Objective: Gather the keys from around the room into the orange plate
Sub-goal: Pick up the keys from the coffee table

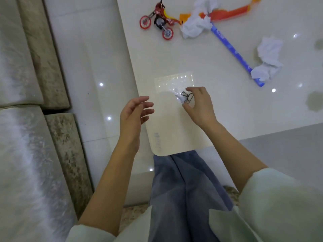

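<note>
A small bunch of keys (pixel 184 97) on dark rings lies on the glossy white table (pixel 227 105), near its front left corner. My right hand (pixel 199 105) curls over the keys, thumb and fingers pinching the rings. My left hand (pixel 135 112) hovers open beside the table's left edge, fingers spread and holding nothing. No orange plate is in view.
Farther back on the table lie a red toy motorbike (pixel 159 20), crumpled white tissues (pixel 195 26), an orange strip (pixel 230 13) and a blue stick (pixel 234 53). More tissues (pixel 267 62) sit at the right. A beige sofa (pixel 26 119) runs along the left over a shiny tiled floor (pixel 90 75).
</note>
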The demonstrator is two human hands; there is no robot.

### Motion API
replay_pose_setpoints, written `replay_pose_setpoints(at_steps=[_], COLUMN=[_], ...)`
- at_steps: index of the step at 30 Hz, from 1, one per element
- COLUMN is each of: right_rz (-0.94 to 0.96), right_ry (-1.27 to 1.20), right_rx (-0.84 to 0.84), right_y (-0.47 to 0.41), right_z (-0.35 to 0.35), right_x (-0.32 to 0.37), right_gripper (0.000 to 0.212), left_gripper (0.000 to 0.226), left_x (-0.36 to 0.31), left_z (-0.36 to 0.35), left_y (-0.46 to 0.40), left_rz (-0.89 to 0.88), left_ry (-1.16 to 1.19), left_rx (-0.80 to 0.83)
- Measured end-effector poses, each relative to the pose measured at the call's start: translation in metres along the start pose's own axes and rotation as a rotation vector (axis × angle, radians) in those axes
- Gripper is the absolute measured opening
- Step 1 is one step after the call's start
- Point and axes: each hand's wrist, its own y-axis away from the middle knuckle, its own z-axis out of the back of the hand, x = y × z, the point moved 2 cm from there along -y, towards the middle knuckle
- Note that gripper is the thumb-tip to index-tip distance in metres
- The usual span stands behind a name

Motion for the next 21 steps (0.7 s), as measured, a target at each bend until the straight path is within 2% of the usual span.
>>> replay_pose_setpoints(at_steps=[3,8,10,15,19,21], right_rz=[0.051,0.143,0.167,0.137,0.123,0.05], right_ry=[0.154,0.282,0.31,0.45,0.531,0.463], right_rx=[0.014,-0.058,-0.045,0.069,0.176,0.237], right_y=[-0.007,-0.002,-0.001,-0.01,-0.021,-0.026], right_z=[-0.018,-0.027,-0.027,-0.024,-0.02,-0.013], right_x=[-0.006,-0.011,-0.013,-0.008,0.003,0.006], right_gripper=[0.049,0.024,0.022,0.035,0.03,0.021], left_gripper=[0.031,0.031,0.031,0.032,0.03,0.03], left_x=[0.009,0.019,0.02,0.017,0.013,0.01], left_z=[-0.003,-0.011,-0.014,-0.015,-0.016,-0.019], left_y=[-0.005,-0.007,-0.006,-0.008,-0.009,-0.007], left_rz=[0.027,0.074,0.087,0.063,0.052,0.049], left_ry=[-0.021,-0.035,-0.039,-0.08,-0.09,-0.094], left_rx=[-0.011,0.009,0.021,-0.003,-0.008,0.0])
